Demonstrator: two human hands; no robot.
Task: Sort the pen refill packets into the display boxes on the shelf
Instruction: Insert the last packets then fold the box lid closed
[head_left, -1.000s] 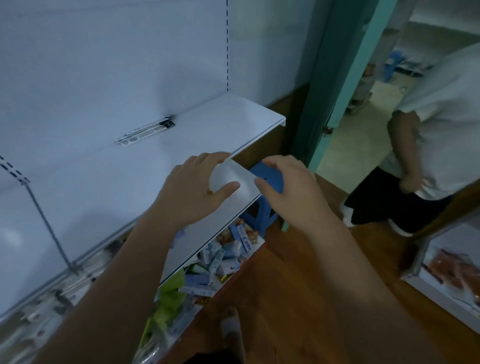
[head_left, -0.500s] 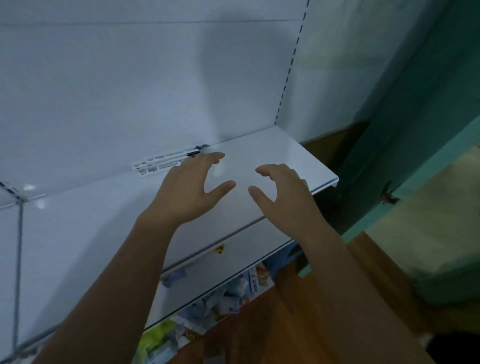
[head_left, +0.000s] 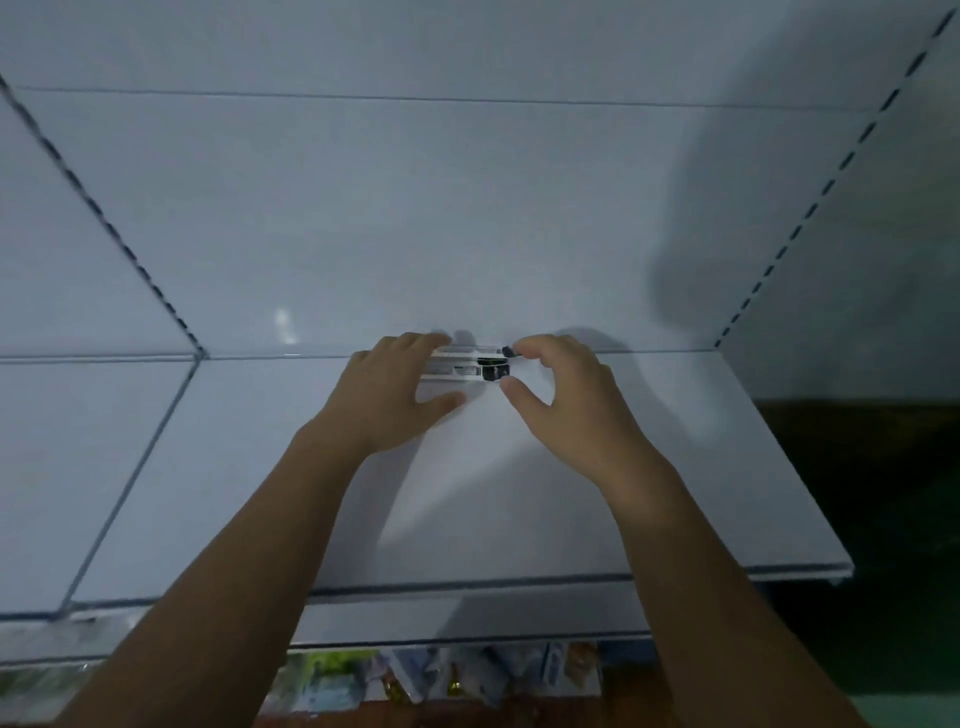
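A flat white pen refill packet (head_left: 464, 365) with a black end lies at the back of the white shelf (head_left: 649, 483), against the rear panel. My left hand (head_left: 392, 397) covers its left end, fingers over the top edge and thumb below it. Curled round the black right end is my right hand (head_left: 563, 402), with the forefinger above and the thumb beneath. Both forearms reach in from the bottom of the view. No display box is in sight.
The shelf's front edge (head_left: 571, 578) runs across below my arms. Under it, a lower shelf holds several small colourful packets (head_left: 467, 675). Slotted uprights (head_left: 810, 208) stand at both sides of the white back panel. A dark area lies to the right of the shelf.
Both hands have reached from the shelf's front to the packet at the back and closed on its ends. The view has swung to face the shelf squarely.
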